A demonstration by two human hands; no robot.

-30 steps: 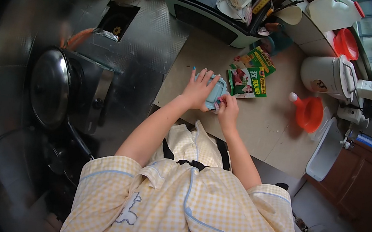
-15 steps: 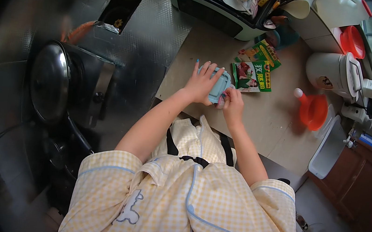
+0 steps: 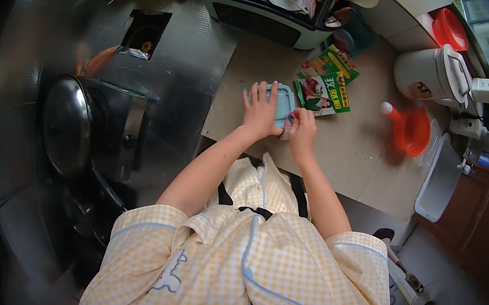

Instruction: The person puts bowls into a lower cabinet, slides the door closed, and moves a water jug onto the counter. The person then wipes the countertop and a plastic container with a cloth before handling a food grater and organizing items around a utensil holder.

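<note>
A light blue lidded box (image 3: 286, 101) stands on the counter in front of me. My left hand (image 3: 259, 114) lies over its left side, fingers stretched out and apart, thumb by the near edge. At the box's near right corner my right hand (image 3: 302, 130) is closed in a pinch. A small pink thing (image 3: 288, 125) shows at those fingertips, too small to tell its kind. Just right of the box lie two green printed packets: the nearer one (image 3: 322, 95) overlaps the farther one (image 3: 331, 64).
A red ladle-like scoop (image 3: 411, 131) lies at the right, by a white basin (image 3: 438, 184). Behind it stands a white lidded bucket (image 3: 421, 77). A cluttered oven (image 3: 255, 21) is at the back; a lidded black pan (image 3: 67, 126) sits on the stove at left.
My view has shifted slightly. My left hand has slid toward the left side of the box, baring more of the lid. My right hand stays pinched at the near right corner.
</note>
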